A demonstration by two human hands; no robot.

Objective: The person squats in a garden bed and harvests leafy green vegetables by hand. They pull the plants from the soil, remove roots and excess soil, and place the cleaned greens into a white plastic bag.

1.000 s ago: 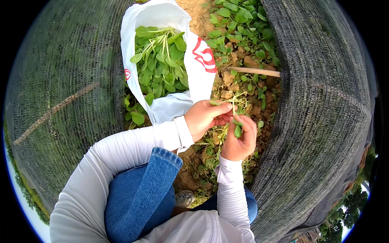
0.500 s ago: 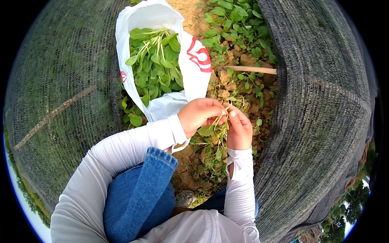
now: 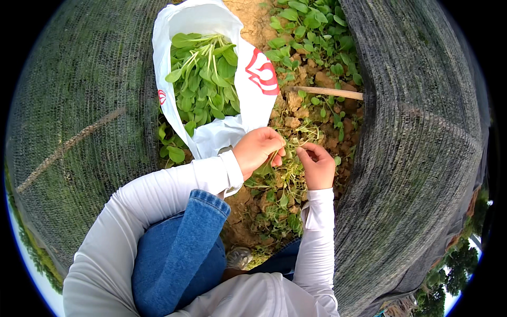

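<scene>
While the left hand (image 3: 257, 151), at the lower right edge of the white plastic bag with red print (image 3: 253, 108), has its fingers clamped on a thin-stemmed green leafy sprig (image 3: 263, 168), the right hand (image 3: 319, 168) sits below and right of the bag, thumb and forefinger nearly together; grip there: cannot tell. Oval-leaved, pale-stemmed greens (image 3: 205, 87) lie inside the bag.

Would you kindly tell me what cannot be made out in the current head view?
Head view:
Left hand: palm and anything inside, hidden by the hand itself.
Right hand: detail too small to tell whether it pinches anything.
White plastic bag: bottom, hidden by leafy greens.
Trees: cut off by the fisheye rim.
</scene>
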